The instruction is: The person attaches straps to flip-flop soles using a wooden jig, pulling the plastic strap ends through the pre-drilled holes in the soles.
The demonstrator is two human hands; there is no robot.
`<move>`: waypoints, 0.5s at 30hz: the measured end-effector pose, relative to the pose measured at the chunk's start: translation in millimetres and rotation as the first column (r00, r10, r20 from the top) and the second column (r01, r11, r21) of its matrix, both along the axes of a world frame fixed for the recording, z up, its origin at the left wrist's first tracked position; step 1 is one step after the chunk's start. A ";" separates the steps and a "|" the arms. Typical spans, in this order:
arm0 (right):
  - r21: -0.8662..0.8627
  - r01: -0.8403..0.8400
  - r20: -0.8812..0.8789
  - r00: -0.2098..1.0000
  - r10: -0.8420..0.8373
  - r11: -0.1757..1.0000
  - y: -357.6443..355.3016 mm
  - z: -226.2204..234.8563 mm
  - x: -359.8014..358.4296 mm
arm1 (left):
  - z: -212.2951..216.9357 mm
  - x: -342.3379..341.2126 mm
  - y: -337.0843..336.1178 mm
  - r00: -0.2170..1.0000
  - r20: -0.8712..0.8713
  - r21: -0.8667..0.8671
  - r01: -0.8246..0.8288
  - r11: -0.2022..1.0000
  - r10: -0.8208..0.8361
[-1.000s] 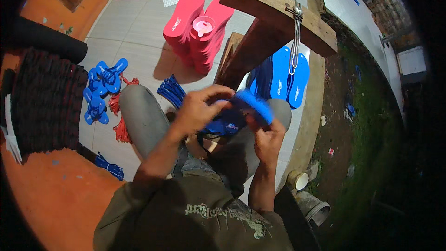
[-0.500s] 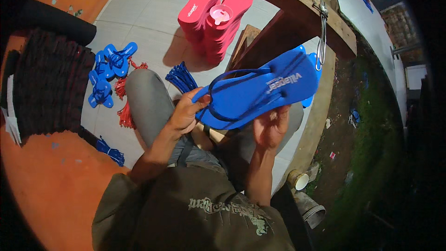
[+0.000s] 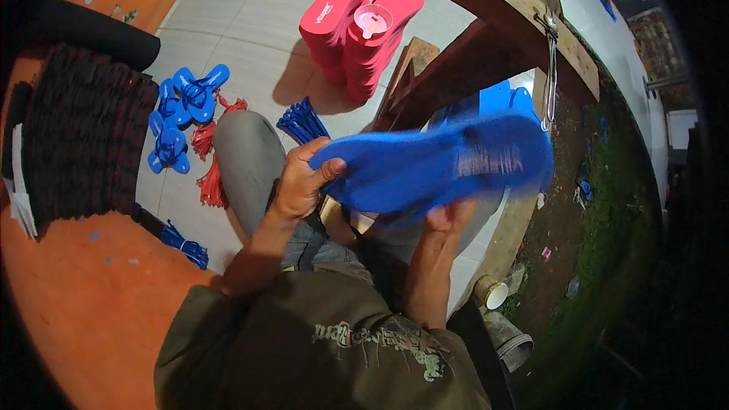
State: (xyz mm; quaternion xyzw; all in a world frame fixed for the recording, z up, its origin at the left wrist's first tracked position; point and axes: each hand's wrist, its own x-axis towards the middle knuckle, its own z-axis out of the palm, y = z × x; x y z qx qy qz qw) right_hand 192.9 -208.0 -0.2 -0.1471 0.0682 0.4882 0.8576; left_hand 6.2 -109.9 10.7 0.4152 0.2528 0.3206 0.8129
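A blue flip-flop [image 3: 410, 163] with pale print on its footbed is held level above my lap, blurred by motion. My left hand [image 3: 304, 178] grips its left end, thumb on top and the other fingers mostly behind. Below its right part, my right hand [image 3: 449, 216] touches the near edge; its fingers are hidden behind the sole and smeared. The straps cannot be made out in the blur. Just beyond the flip-flop, more blue soles [image 3: 495, 96] rest by the wooden bench. A bundle of dark blue straps [image 3: 302, 121] lies past my left knee.
Stacked pink soles [image 3: 334, 19] stand ahead with a small pink cup [image 3: 373, 21] on top. A wooden bench [image 3: 486, 57] carries a hanging metal tool [image 3: 549, 68]. To the left are finished blue flip-flops [image 3: 194, 95], red strap bundles [image 3: 213, 186] and a dark ridged stack [image 3: 80, 137].
The flip-flop has swung to the right and levelled out, now blurred, and its straps no longer show clearly. My right hand has slipped further beneath it. The left hand keeps its grip.
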 end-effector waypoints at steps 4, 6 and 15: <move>-0.344 0.052 0.405 0.909 0.098 0.938 21.7 -46.3 7.8 | -20.5 -23.2 20.2 0.989 -0.095 -0.020 -0.112 0.994 0.109; -0.712 0.269 0.697 0.159 0.699 0.649 38.4 -87.6 -2.6 | 3.7 -37.6 35.2 0.966 -0.160 0.065 -0.195 0.979 0.203; -0.544 0.493 0.013 -0.804 0.595 0.679 52.7 -191.5 -70.8 | 31.3 -83.6 80.3 0.882 -0.035 0.266 -0.444 0.855 0.469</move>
